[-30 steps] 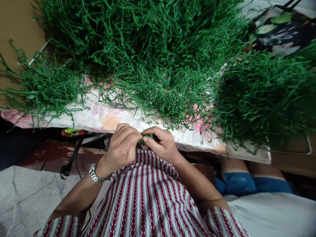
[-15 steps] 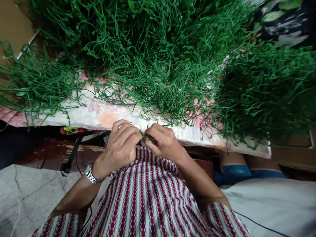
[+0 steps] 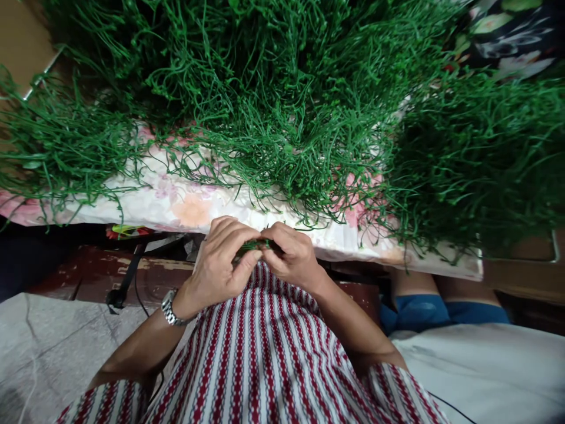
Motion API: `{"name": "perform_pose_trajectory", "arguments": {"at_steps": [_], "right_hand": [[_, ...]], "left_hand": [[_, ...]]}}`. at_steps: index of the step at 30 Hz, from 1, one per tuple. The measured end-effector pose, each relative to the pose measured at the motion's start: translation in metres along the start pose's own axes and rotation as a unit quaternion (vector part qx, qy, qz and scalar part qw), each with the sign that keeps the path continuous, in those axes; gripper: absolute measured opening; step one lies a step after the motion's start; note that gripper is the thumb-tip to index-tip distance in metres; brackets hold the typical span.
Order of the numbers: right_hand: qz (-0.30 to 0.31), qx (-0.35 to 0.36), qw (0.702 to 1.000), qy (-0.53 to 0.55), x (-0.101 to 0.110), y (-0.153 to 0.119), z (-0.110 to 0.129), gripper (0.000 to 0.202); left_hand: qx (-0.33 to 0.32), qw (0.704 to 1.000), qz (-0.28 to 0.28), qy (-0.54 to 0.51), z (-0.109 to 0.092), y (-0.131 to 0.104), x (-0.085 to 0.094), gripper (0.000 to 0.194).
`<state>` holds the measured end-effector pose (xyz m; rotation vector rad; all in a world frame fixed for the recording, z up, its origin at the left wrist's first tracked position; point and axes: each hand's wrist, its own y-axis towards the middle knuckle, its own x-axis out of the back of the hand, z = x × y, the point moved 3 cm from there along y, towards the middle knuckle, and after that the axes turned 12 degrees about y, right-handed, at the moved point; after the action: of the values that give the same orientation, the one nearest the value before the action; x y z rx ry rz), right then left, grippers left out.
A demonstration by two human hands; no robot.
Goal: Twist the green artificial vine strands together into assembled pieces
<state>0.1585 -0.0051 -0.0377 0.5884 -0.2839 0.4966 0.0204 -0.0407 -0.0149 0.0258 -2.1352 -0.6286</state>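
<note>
Close to my body, just off the table's near edge, my left hand (image 3: pixel 223 259) and my right hand (image 3: pixel 291 253) meet. Thin green stems (image 3: pixel 252 245) show between the thumb and fingers of my left hand. The fingertips of my right hand are pinched on the same green pieces. Beyond my hands, a large tangled heap of green stems (image 3: pixel 282 106) covers much of the floral tablecloth (image 3: pixel 192 209).
Smaller piles of stems lie at the left (image 3: pixel 66 141) and at the right (image 3: pixel 477 165). A person in blue shorts (image 3: pixel 424 309) sits at the right. Below the table are a dark red bench (image 3: pixel 163 277) and a black strap (image 3: pixel 128 277).
My left hand has turned and its thumb has come away from its fingers, baring more of the green stems. My right hand has stayed nearly in place.
</note>
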Motion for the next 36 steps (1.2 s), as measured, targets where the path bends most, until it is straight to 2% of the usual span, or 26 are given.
{"name": "perform_pose_trajectory", "arguments": {"at_steps": [3, 7, 11, 16, 18, 24, 26, 30, 33, 36], "right_hand": [[0.007, 0.001, 1.0, -0.012, 0.0, -0.002, 0.001, 0.007], [0.0, -0.017, 1.0, -0.018, 0.004, -0.003, 0.002, 0.008], [0.012, -0.011, 1.0, -0.022, 0.007, -0.001, 0.003, 0.007], [0.065, 0.031, 0.996, -0.054, 0.007, -0.001, 0.0, 0.01], [0.081, 0.035, 0.994, -0.061, 0.007, -0.002, -0.001, 0.011], [0.005, -0.011, 0.995, 0.095, 0.01, 0.0, -0.003, 0.008], [0.003, -0.026, 0.993, 0.116, 0.01, 0.0, -0.004, 0.007], [0.08, -0.005, 0.992, 0.098, 0.014, 0.003, -0.001, 0.007], [0.182, 0.033, 0.979, 0.087, 0.02, 0.008, 0.002, 0.008], [0.293, 0.049, 0.951, 0.086, 0.024, 0.012, 0.007, 0.011]], "left_hand": [[0.011, 0.999, 0.017, 0.027, 0.002, 0.002, -0.002, 0.013], [-0.03, 0.998, 0.037, 0.032, 0.005, 0.003, -0.004, 0.007], [-0.056, 0.998, 0.015, 0.041, 0.007, 0.005, -0.002, 0.01], [-0.042, 0.999, 0.003, 0.002, 0.006, 0.006, 0.001, 0.012], [-0.046, 0.999, 0.017, 0.004, 0.005, 0.006, 0.001, 0.013], [-0.052, 0.995, 0.082, -0.018, 0.003, 0.007, -0.002, 0.014], [-0.042, 0.993, 0.095, -0.049, 0.005, 0.008, -0.001, 0.015], [-0.066, 0.982, 0.147, -0.094, 0.006, 0.013, 0.003, 0.017], [-0.11, 0.967, 0.198, -0.113, 0.004, 0.019, 0.008, 0.019], [-0.149, 0.947, 0.257, -0.124, 0.003, 0.022, 0.012, 0.022]]}}
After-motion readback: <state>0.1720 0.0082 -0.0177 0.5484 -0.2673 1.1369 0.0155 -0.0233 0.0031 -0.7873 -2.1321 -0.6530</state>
